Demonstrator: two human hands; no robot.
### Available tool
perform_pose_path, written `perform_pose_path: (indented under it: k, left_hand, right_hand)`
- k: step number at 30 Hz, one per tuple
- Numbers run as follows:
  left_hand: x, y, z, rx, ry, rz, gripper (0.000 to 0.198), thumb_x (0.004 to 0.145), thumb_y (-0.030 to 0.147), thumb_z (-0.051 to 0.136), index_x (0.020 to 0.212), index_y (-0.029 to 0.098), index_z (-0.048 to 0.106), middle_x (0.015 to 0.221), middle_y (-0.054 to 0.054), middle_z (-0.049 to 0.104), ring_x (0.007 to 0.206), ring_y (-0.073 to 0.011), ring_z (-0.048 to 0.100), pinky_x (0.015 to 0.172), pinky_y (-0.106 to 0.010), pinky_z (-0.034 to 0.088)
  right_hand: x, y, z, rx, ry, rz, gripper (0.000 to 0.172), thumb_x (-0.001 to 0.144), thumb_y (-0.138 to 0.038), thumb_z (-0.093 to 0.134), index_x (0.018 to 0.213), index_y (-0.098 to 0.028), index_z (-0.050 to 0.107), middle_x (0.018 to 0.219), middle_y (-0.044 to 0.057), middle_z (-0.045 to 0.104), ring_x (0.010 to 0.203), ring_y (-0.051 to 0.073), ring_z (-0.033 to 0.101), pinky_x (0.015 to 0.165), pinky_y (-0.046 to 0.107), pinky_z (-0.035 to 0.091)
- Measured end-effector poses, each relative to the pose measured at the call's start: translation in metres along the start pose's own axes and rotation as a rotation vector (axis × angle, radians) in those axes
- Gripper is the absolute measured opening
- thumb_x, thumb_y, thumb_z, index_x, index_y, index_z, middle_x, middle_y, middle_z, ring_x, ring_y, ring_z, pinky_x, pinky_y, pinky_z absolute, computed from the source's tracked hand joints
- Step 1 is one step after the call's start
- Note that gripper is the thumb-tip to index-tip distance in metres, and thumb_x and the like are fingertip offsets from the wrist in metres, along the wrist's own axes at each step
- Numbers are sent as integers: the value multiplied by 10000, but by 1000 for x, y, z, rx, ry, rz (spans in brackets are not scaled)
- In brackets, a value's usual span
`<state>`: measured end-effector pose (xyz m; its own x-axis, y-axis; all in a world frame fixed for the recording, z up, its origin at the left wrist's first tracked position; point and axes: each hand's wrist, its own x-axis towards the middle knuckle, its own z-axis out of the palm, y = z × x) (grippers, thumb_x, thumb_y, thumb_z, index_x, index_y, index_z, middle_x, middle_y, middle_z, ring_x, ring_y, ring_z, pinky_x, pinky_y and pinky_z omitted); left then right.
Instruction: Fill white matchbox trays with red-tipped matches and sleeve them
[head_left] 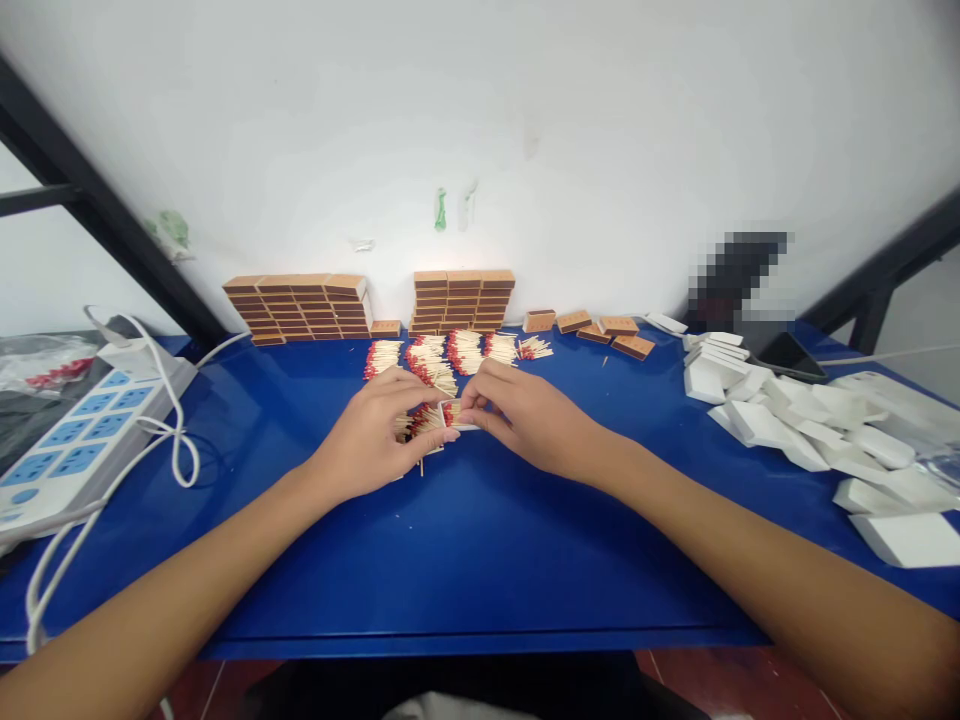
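A small white matchbox tray (441, 411) with red-headed matches (451, 414) in it is between my hands, just above the blue table. My left hand (371, 430) curls round its left end, thumb in front and fingers behind. The right end is pinched by the thumb and fingers of my right hand (529, 412), which hide part of the tray. More loose matches lie under my left palm, partly covered. Behind my hands, several match piles (465, 352) sit in a row, red heads mostly to the left.
Stacked brown matchboxes (296, 308) and a second stack (463, 298) stand against the wall, with a few loose matchboxes (632, 346) to their right. White empty trays (780, 420) are heaped at right. A power strip (82, 430) with white cables lies at left on the blue table (480, 560).
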<state>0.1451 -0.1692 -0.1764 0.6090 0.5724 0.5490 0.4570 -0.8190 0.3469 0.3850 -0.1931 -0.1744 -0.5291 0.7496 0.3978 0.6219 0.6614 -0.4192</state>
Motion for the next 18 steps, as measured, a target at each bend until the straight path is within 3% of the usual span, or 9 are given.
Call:
perform_pose_path:
  k: [8, 13, 18]
  left_hand:
    - [2, -1, -2, 4, 59, 5, 315, 891, 422, 788, 1112, 201, 750, 1022, -74, 754, 975, -230, 680, 912, -392, 556]
    - [1, 0, -2, -15, 65, 6, 332, 883, 427, 797, 1128, 208, 748, 1024, -70, 753, 984, -229, 678, 910, -390, 559]
    - [1, -1, -2, -15, 48, 11, 323, 897, 417, 782, 1140, 208, 746, 1036, -74, 753, 999, -233, 676, 915, -395, 556]
  right_hand:
    - [3, 6, -15, 14, 143, 51, 65, 994, -219, 596, 932, -203, 609, 950, 44, 626, 814, 165, 559, 740, 304, 430]
    - [5, 10, -9, 226, 97, 196, 94, 953, -301, 652, 936, -210, 635, 896, 20, 642, 708, 143, 536, 658, 295, 438]
    - [6, 8, 2, 380, 79, 271, 176, 957, -381, 644, 987, -208, 634, 920, 26, 674, 752, 153, 569, 679, 298, 466]
